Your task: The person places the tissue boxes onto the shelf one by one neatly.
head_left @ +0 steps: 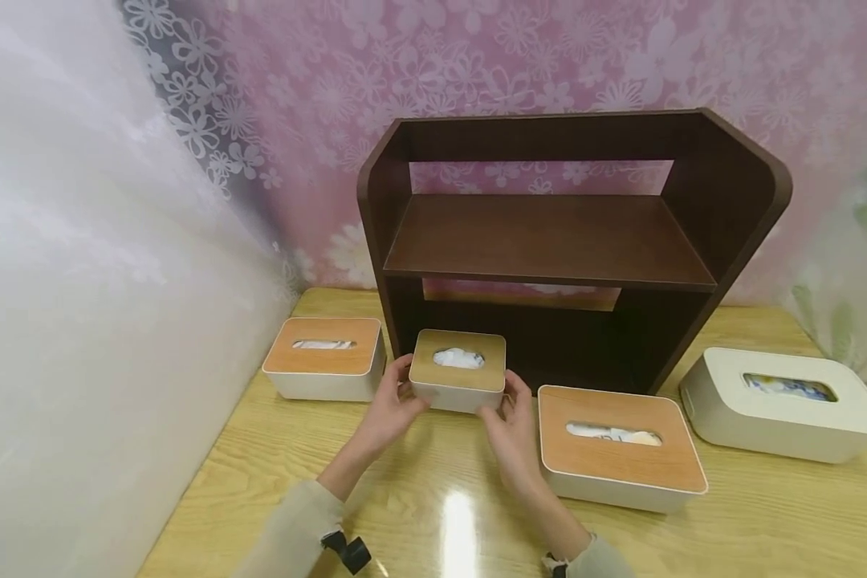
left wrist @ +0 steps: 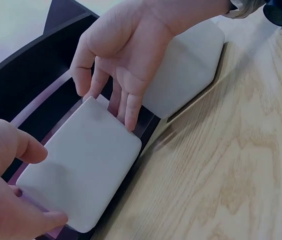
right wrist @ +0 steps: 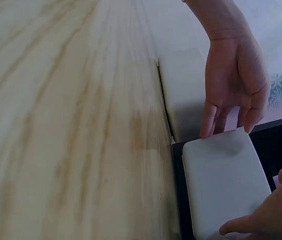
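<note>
A small tissue box (head_left: pixel 426 381), with a brown wood-look lid and white body, is held between both hands at the left front of the dark shelf's lower compartment. The left hand (head_left: pixel 390 405) grips its left side, while the right hand (head_left: pixel 511 429) holds the opposite side. White tissue shows in the lid's slot. In the left wrist view, the box's pale front (left wrist: pixel 86 160) overlaps the shelf's bottom edge, with fingers at both ends. The right wrist view shows the left hand (right wrist: pixel 235 75) with fingertips behind the box edge and the right hand (right wrist: pixel 275 210) at the near end.
The dark brown two-tier shelf (head_left: pixel 549 237) stands against a flowered wall covering. On the wooden table (head_left: pixel 246 474), an orange-lidded tissue box (head_left: pixel 321 385) sits left, a larger orange-lidded one (head_left: pixel 614 466) right of the hands, and an all-white one (head_left: pixel 787 413) far right.
</note>
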Demonstrator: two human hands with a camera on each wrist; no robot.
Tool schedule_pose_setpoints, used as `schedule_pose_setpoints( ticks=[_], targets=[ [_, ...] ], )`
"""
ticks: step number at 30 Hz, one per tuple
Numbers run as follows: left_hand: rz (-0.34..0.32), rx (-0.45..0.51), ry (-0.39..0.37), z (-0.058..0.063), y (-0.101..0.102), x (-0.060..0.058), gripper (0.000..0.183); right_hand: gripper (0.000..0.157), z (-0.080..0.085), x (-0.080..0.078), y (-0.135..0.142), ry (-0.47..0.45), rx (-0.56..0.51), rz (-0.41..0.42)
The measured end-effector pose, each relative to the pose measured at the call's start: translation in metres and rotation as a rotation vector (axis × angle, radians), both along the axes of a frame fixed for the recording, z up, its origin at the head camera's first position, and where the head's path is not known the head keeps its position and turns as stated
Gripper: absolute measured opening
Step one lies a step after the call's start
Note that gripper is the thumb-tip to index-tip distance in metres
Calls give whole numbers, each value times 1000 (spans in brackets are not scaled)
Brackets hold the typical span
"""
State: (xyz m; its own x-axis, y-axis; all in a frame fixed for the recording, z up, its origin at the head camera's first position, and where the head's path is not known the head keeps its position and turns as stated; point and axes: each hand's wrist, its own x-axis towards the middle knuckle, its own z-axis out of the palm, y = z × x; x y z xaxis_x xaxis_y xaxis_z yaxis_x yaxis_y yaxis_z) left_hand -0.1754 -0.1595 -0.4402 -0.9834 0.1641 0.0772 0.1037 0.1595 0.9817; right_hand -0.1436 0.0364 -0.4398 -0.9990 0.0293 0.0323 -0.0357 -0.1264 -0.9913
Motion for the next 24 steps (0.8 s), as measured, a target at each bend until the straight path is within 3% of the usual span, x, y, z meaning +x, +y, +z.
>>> schedule_pose_setpoints(
  ticks=[7,16,24],
  targets=[
    [82,-160,0,2,-4,6,83,73,3,5,-5,-17,74,-1],
    [61,-23,11,-2,2,1,69,77,4,-2,-3,-27,129,-32],
    [38,12,-3,-4,5,-3,72,75,1,-9,-2,-38,61,-30]
  ],
)
